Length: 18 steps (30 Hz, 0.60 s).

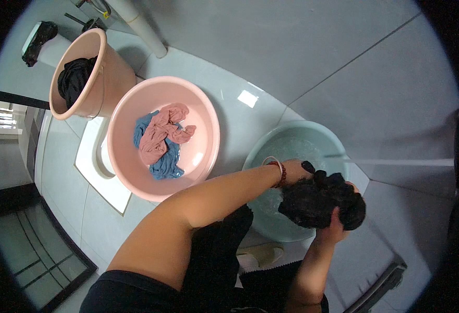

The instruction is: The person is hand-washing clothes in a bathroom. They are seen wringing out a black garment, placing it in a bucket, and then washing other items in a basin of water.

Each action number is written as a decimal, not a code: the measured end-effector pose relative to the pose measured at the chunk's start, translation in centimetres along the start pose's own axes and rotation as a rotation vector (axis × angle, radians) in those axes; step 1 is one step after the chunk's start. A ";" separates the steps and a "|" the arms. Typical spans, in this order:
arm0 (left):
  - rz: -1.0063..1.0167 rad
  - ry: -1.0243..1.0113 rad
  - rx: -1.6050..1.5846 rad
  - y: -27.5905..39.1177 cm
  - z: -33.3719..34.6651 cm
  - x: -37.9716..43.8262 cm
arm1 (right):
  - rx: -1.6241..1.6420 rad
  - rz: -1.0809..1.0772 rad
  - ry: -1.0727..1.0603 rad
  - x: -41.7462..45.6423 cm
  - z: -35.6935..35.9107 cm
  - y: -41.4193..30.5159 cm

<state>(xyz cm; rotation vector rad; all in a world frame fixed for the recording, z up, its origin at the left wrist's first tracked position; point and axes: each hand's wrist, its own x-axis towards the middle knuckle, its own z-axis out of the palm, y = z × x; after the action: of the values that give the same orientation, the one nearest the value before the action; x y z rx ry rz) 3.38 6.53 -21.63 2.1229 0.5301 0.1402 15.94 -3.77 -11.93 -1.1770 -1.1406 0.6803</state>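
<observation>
My left hand (296,173), with a red bead bracelet and a pale band at the wrist, grips one side of a wet, bunched black cloth (311,201). On the other side, my right hand (334,227) holds the same cloth, its thumb pressed on top. The bundle is over the near right part of a pale green basin (260,144) with bubbly water. A thin stream of water (401,161) comes in from the right. Left of this basin, a pink basin (209,117) holds a pink cloth (155,139) and a blue cloth (168,162), crumpled together.
A peach bucket (116,78) with dark cloth (74,80) stands behind the pink basin, beside a white squat toilet (112,195). A lined bin (51,49) and a white pipe (143,29) are at the back. A dark-handled object (386,279) lies lower right, near a slipper (266,254).
</observation>
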 end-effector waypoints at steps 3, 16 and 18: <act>-0.180 -0.070 -0.027 0.3 0.1 0.9 | -0.079 0.015 -0.246 1.0 1.5 -0.9; -0.198 -0.187 -0.265 0.7 0.5 1.4 | 0.026 0.508 -0.697 2.5 0.9 -1.3; -0.210 -0.203 -0.254 0.1 0.3 0.4 | -0.038 0.544 -0.657 2.0 -0.1 -0.8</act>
<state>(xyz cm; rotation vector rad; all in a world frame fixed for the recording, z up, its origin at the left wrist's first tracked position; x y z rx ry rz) 3.88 6.37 -21.77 1.7979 0.5778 -0.1200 16.59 -2.29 -10.58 -1.3527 -1.3731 1.5492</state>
